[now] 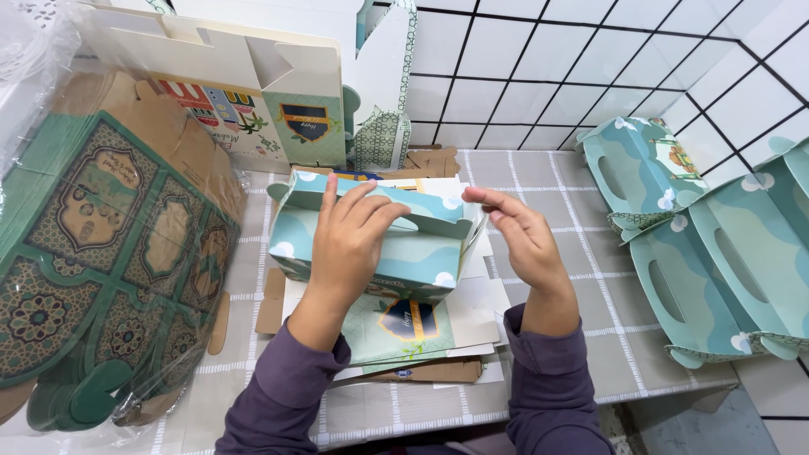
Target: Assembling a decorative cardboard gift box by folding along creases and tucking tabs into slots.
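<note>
Two hands work on one blue-green paper box [371, 244] sitting on flat cards [413, 333] in the middle of the worktop [581, 278]. Your left hand [350, 240] presses its fingers [371, 206] on the box top. Your right hand [522, 232] is beside the box, fingers loose, holding nothing. More folded boxes [716, 244] lie to the right.
</note>
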